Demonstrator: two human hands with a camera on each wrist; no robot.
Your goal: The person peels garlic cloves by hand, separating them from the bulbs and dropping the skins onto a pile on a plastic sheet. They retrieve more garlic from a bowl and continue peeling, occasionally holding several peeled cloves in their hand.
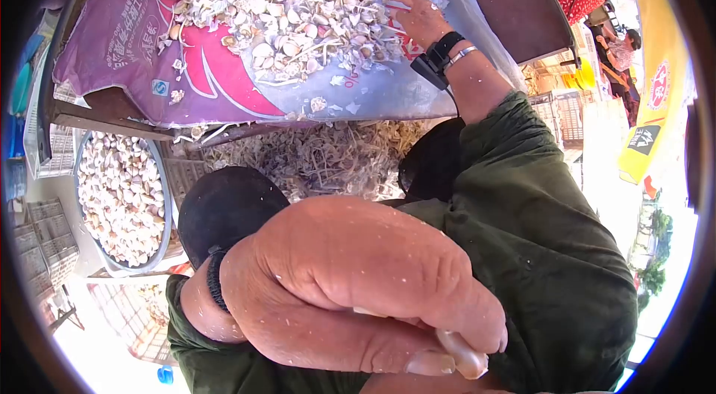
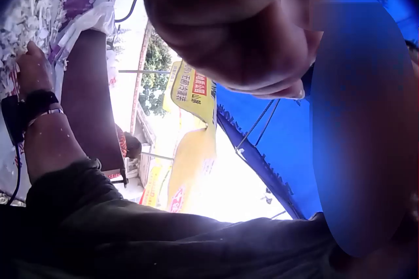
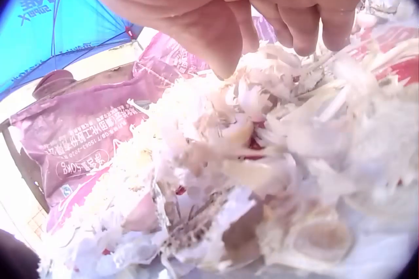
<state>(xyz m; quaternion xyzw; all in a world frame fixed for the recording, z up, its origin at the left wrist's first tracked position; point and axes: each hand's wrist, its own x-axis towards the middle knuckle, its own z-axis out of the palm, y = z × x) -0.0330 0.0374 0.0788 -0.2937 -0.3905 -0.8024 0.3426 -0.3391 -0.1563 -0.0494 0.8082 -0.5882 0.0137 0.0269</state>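
Note:
Close to the head camera, the left hand [image 1: 358, 282] pinches a garlic clove [image 1: 468, 358] between thumb and fingers. In the left wrist view this hand [image 2: 229, 30] is curled and its clove cannot be made out. The right hand [image 1: 424, 21] reaches to the right edge of a heap of garlic cloves and skins [image 1: 298, 13] on a printed sack sheet [image 1: 388, 92]. From the right wrist, the fingers of that hand [image 3: 262, 4] point down at the loose skins [image 3: 255, 155], extended and slightly spread, with nothing visible held.
A round tub [image 1: 165, 200] of cloves stands at the left, near stacked plastic crates [image 1: 48, 237]. Skins [image 1: 321, 159] lie below the table edge, between two dark knees. Other people [image 1: 619, 51] are at the upper right, beside a yellow banner [image 1: 656, 80]. A blue canopy [image 2: 262, 141] hangs overhead.

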